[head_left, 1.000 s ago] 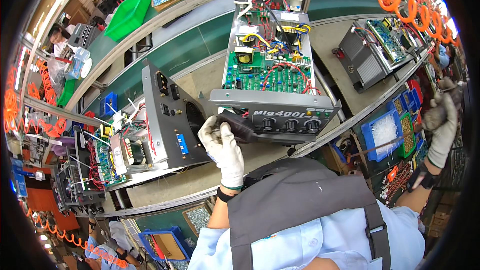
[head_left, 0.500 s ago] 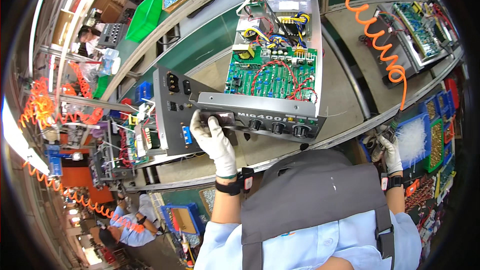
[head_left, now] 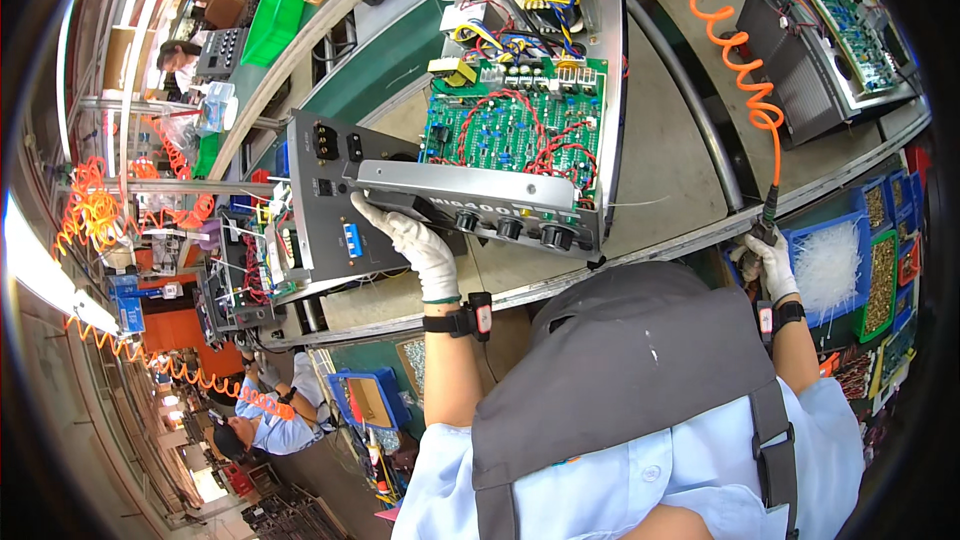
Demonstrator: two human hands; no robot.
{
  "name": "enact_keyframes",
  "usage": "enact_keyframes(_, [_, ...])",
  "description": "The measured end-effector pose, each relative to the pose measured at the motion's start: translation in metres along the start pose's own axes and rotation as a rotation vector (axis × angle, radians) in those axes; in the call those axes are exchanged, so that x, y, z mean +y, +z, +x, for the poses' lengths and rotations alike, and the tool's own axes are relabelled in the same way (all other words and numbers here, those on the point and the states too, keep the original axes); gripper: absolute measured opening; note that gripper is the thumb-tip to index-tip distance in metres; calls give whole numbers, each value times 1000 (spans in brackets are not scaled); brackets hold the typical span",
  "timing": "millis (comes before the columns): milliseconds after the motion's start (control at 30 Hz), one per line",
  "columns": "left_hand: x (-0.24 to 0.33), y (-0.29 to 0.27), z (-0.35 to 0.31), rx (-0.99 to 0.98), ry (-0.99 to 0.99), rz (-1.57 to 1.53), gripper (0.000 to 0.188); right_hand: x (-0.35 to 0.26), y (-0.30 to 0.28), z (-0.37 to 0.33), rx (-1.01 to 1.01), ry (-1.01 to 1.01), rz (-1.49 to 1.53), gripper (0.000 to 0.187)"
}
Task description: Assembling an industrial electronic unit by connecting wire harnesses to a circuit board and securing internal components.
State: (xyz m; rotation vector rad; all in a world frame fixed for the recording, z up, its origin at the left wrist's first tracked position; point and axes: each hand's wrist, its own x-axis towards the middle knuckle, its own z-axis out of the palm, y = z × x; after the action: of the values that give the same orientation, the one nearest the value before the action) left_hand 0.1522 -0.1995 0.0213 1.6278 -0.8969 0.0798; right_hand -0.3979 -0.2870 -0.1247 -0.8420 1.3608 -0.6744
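Note:
My gloved left hand (head_left: 415, 245) rests against the lower left of a dark front panel with black knobs (head_left: 510, 228), fingers stretched out. The panel fronts an open welding-machine chassis (head_left: 612, 90) that carries a green circuit board (head_left: 500, 130) with red wires. Beside my fingertips stands another grey panel (head_left: 325, 195) with black sockets and a blue part. At the right, my gloved right hand (head_left: 776, 265) is closed around an air tool (head_left: 765, 228) on an orange coiled hose (head_left: 735, 45). Its lower part is hidden by the hand.
A blue bin of white plastic ties (head_left: 825, 275) and a green bin of brass-coloured fasteners (head_left: 878, 285) sit beside my right hand. Another chassis (head_left: 800, 70) lies at the far right. A metal rail (head_left: 690, 100) crosses the bench. A co-worker (head_left: 275, 420) is at lower left.
My left fingers have straightened from a bent pose at the panel's window. The view has shifted, and the chassis now appears further left. My right hand still holds the air tool.

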Motion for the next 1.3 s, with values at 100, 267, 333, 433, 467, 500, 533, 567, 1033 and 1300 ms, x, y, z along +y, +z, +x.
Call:
enact_keyframes(100, [-2,1,5,-49,22,32,61,5,-1,15,-9,-153,-135,22])
enact_keyframes(267, [10,-15,9,-177,-116,90,65,53,-9,47,97,-41,-159,20])
enact_keyframes(333, [16,-31,14,-264,-167,34,67,77,-16,56,59,-83,-288,19])
enact_keyframes(433, [16,-46,36,-246,-485,-492,78,104,-20,61,72,-126,-299,20])
enact_keyframes(467, [14,-50,42,-226,-506,-541,86,108,-20,60,95,-134,-260,21])
enact_keyframes(500, [11,-53,48,-190,-511,-590,85,109,-17,57,71,-133,-177,23])
enact_keyframes(533, [8,-53,51,-126,-505,-577,84,107,-15,53,132,-170,-267,24])
enact_keyframes(567, [5,-52,51,-161,-411,-573,82,102,-12,48,146,-197,-315,26])
enact_keyframes(1033, [-37,-49,4,-229,-420,-99,85,92,-7,43,414,-60,-188,44])
enact_keyframes(1300, [-66,-51,-21,-360,-739,-335,81,98,11,19,639,-323,-355,40])
